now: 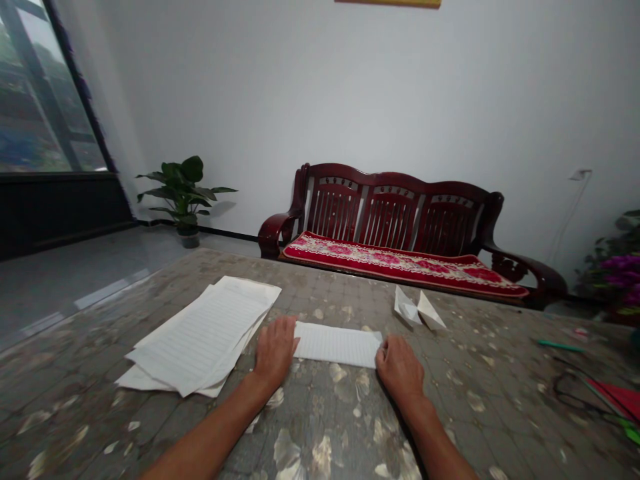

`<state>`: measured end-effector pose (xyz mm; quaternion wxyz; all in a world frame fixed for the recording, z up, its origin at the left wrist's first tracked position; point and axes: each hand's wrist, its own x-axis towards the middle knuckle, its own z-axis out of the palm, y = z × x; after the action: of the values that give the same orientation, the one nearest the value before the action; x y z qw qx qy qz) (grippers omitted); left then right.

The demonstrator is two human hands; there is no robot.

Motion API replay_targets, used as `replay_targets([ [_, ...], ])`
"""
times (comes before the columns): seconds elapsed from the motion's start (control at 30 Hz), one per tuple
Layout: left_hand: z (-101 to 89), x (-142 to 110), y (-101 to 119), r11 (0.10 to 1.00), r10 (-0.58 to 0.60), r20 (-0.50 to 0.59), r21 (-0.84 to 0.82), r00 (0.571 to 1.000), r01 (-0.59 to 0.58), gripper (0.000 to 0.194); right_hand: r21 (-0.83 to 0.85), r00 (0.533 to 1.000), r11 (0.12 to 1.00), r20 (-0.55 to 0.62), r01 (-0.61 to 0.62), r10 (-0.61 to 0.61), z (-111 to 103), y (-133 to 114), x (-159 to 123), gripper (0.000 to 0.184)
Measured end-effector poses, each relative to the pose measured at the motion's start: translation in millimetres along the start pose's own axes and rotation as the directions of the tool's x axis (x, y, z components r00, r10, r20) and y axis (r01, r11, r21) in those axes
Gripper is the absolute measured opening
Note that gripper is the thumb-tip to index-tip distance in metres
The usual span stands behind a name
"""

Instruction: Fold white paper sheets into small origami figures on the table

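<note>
A sheet of lined paper (337, 344), folded into a long narrow strip, lies across the patterned tabletop (345, 420) between my hands. My left hand (276, 353) is closed on its left end, fingers together and the thumb near the lower edge. At the right end, my right hand (401, 368) is curled with its fingers on the paper's corner; the fingertips are partly hidden. Left of my hands lies a loose stack of lined paper sheets (205, 333), its edges uneven. Beyond my right hand stands a folded white paper boat (415, 311) with two pointed ends.
Towards the right edge of the table are a green pen (560, 345), dark-framed glasses (567, 393) and a red item (620, 399). Behind the table stands a dark red wooden bench (390, 213) with a red floral cover. A potted plant (187, 193) is at the back left.
</note>
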<state>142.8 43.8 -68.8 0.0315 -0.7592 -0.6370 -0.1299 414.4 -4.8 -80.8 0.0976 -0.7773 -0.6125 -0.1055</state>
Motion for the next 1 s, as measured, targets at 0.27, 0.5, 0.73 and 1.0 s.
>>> replay_targets([
  [0.27,12.4,8.2,-5.7,0.912,0.403,0.067,-0.12,0.913,-0.393,0.023,0.013,0.945,0.945,0.014,0.328,-0.328,-1.5,1.4,-2.0,0.021],
  [0.5,19.2,8.0,3.1,0.954,0.296,0.063,-0.058,0.953,-0.293,0.022,-0.033,0.97,0.97,0.06,0.239,-0.237,-1.3,-2.5,-3.2,0.025],
  [0.73,29.9,1.7,12.2,0.845,0.52,0.091,-0.202,0.849,-0.496,0.04,-0.028,0.97,0.972,0.068,0.234,-0.232,0.8,-2.9,-2.9,0.024],
  [1.0,19.7,-6.0,51.9,0.842,0.539,0.27,-0.203,0.798,-0.5,0.057,0.015,0.982,0.982,0.025,0.188,-0.188,-4.2,0.2,-3.4,0.028],
])
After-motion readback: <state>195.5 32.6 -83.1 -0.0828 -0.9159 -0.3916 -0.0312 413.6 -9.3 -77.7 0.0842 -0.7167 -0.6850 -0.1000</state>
